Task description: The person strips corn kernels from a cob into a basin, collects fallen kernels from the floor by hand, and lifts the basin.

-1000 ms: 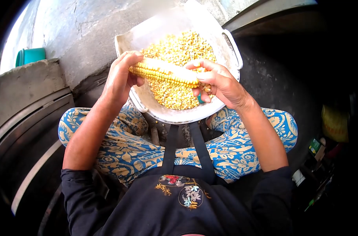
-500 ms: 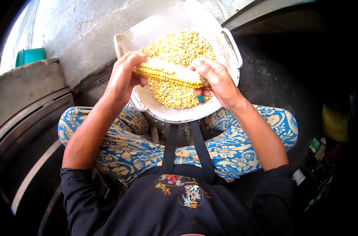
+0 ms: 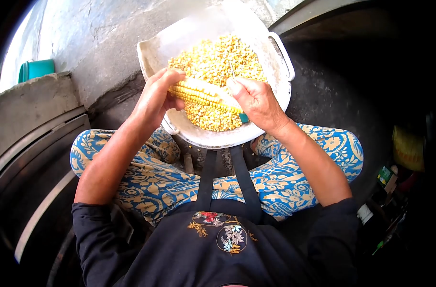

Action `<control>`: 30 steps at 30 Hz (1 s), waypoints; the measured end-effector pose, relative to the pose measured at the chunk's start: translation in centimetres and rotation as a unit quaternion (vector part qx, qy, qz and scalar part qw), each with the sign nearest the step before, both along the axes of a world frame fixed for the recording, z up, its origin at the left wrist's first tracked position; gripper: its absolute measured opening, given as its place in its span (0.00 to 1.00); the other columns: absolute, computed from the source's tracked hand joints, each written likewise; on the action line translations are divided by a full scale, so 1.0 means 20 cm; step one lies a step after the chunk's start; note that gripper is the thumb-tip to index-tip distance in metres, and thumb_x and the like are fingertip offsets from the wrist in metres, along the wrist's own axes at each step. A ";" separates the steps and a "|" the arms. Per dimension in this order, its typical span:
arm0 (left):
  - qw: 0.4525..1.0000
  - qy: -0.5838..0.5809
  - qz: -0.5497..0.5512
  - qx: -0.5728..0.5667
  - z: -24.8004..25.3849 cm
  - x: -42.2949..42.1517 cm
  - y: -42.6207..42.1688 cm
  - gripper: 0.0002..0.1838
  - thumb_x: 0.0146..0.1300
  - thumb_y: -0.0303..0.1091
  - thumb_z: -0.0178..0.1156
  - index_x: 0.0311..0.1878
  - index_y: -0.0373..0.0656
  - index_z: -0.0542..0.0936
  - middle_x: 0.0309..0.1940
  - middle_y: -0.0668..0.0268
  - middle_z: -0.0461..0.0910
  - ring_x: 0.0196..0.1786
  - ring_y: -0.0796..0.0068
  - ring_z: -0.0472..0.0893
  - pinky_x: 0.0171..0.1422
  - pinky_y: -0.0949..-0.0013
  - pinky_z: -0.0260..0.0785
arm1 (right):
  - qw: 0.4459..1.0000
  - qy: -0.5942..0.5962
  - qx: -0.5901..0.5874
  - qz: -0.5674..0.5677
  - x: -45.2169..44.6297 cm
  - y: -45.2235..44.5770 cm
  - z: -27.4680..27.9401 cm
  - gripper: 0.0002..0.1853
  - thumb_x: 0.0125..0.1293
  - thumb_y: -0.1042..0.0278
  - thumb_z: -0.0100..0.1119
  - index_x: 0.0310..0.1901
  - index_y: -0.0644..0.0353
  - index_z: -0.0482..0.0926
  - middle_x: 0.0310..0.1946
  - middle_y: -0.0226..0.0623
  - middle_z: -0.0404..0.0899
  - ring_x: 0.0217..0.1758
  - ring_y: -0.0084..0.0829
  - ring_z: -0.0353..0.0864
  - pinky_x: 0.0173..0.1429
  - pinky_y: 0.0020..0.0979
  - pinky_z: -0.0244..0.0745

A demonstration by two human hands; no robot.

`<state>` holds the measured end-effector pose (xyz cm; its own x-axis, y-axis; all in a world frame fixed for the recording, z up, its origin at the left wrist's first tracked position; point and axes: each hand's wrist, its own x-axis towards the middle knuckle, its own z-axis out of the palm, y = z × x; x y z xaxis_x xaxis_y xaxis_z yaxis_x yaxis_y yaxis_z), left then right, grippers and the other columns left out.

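By the left hand [image 3: 163,93] one end of the cob [image 3: 199,95] is held over the tub [image 3: 213,139], while the right hand [image 3: 258,103] is closed at the other, apparently around a teal-handled tool [image 3: 244,117]. Many loose kernels [image 3: 215,57] are already gathered below, though rows are left on the cob. Farther out, marks on the yellow bag [image 3: 408,149] and green pack [image 3: 384,176] cannot be read.

Random stuff around your spot, left and right
Off to your left you've got a teal container [image 3: 39,70] by the top edge of a rough concrete ledge [image 3: 33,107], with a pale curved strip [image 3: 42,216] lower down. Over on your dim right there's a yellow bag-like thing [image 3: 408,150], a small green-marked box [image 3: 384,177] and something white [image 3: 365,214], too dark to make out properly.
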<state>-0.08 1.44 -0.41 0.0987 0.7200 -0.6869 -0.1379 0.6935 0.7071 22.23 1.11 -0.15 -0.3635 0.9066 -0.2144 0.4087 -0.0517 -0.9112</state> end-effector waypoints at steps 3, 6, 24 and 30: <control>1.000 0.007 -0.004 0.001 0.03 0.01 0.01 0.11 0.62 0.39 0.53 0.39 0.41 0.73 0.26 0.69 0.73 0.19 0.82 0.71 0.20 0.80 0.66 | 0.990 0.096 -0.100 -0.024 0.01 0.00 -0.10 0.20 0.68 0.53 0.49 0.28 0.62 0.76 0.18 0.37 0.72 0.23 0.29 0.72 0.29 0.31 0.66; 1.000 0.007 -0.022 0.012 0.05 0.04 0.00 0.11 0.62 0.40 0.54 0.39 0.42 0.73 0.26 0.69 0.73 0.19 0.81 0.71 0.22 0.80 0.66 | 0.960 0.164 -0.217 -0.059 0.01 0.01 -0.09 0.24 0.69 0.47 0.48 0.28 0.62 0.76 0.20 0.29 0.73 0.27 0.21 0.71 0.32 0.28 0.67; 0.997 0.015 -0.067 0.021 0.08 0.07 -0.02 0.15 0.60 0.45 0.55 0.40 0.41 0.74 0.29 0.68 0.74 0.24 0.80 0.73 0.27 0.79 0.67 | 0.986 0.117 -0.122 0.016 -0.02 0.00 -0.05 0.20 0.70 0.55 0.44 0.41 0.65 0.77 0.27 0.36 0.77 0.30 0.25 0.76 0.37 0.29 0.71; 1.000 0.011 -0.019 0.015 0.06 0.01 0.00 0.12 0.61 0.42 0.54 0.39 0.43 0.73 0.27 0.70 0.73 0.22 0.83 0.71 0.24 0.80 0.66 | 0.969 0.129 -0.208 0.026 0.03 0.05 0.02 0.21 0.70 0.55 0.41 0.47 0.66 0.75 0.40 0.38 0.76 0.36 0.22 0.76 0.42 0.22 0.72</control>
<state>0.06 1.39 0.70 0.1110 0.7361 -0.6677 -0.0963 0.6767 0.7300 22.75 2.14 0.17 -0.4962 0.7406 -0.4531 0.1807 -0.4224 -0.8882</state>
